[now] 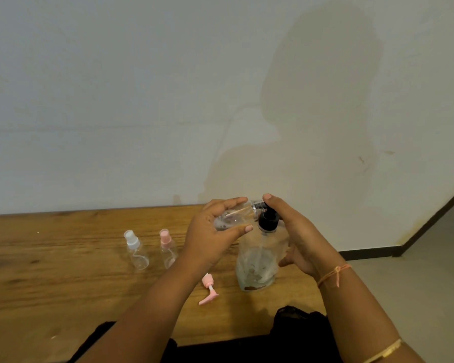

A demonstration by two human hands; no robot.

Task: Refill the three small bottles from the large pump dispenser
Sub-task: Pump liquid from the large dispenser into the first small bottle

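My left hand [212, 229] grips a small clear bottle [233, 217], tilted on its side with its open neck against the black pump head [268, 220] of the large clear dispenser [258, 260]. My right hand [296, 231] rests on top of the pump head, fingers draped over the dispenser's right side. The dispenser stands upright on the wooden table [63, 271]. Left of my hands stand two capped small bottles, one with a white spray cap [136, 249] and one with a pink cap [168, 248]. A loose pink pump cap [209, 289] lies on the table by my left forearm.
A pale wall rises directly behind the table's far edge. The table's right end stops near the dispenser, with a grey floor and dark skirting [372, 251] beyond. Dark clothing [299, 326] sits at the near edge.
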